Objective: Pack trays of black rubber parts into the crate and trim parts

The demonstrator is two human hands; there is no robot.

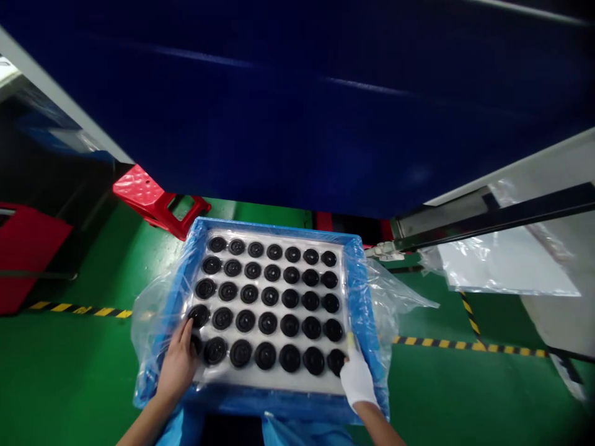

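Head view puts the white tray [279, 311] of black discs [268, 323] inside the blue crate [274, 399], long axis left-to-right between your bare left hand [178, 363] and gloved right hand [357, 379], each at a near corner, whether your fingers grip it being impossible to tell.

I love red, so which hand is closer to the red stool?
Left. The left hand is at the near left part of the blue crate, with the red stool beyond on that side. The gloved right hand is across at the right side, farther off.
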